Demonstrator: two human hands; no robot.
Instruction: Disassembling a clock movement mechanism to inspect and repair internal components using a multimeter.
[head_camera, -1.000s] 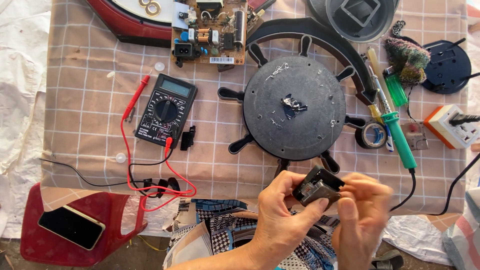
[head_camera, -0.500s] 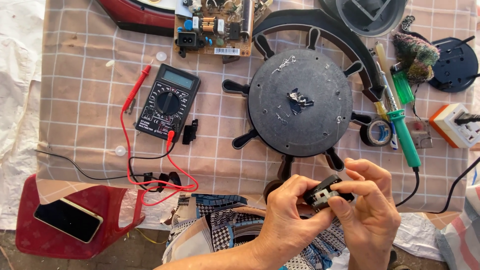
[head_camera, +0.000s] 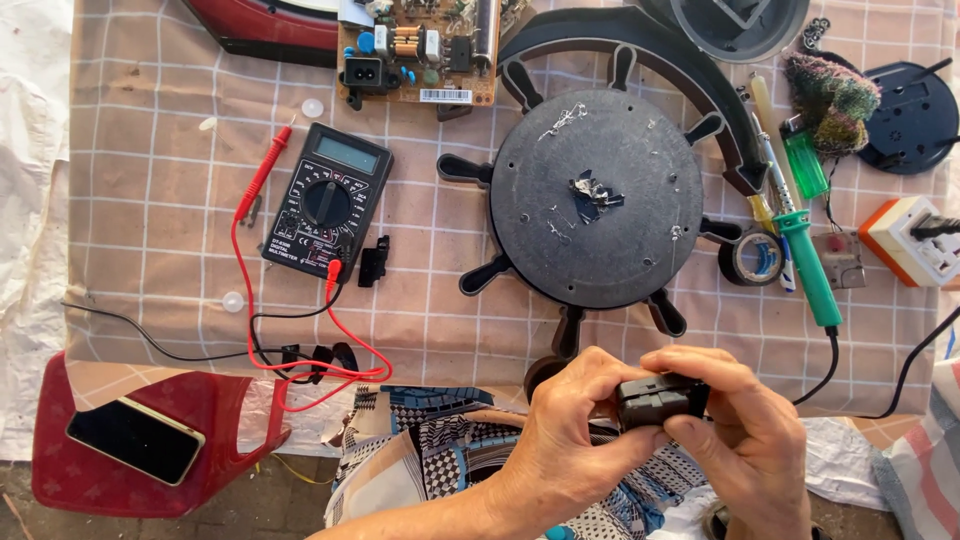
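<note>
While both hands pinch a small black block (head_camera: 657, 400) just below the round black disc (head_camera: 597, 196), left hand (head_camera: 570, 430) and right hand (head_camera: 752, 430) have fingers clamped on its ends; this looks like the working-it-apart stage, calling for steady prying. Beyond the disc, a grey tub (head_camera: 740, 22) shows contents I cannot make out.

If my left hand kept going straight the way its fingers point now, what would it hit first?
The left hand points rightward, so it would first meet the small black plastic part it already grips, then the right hand right behind it.
</note>
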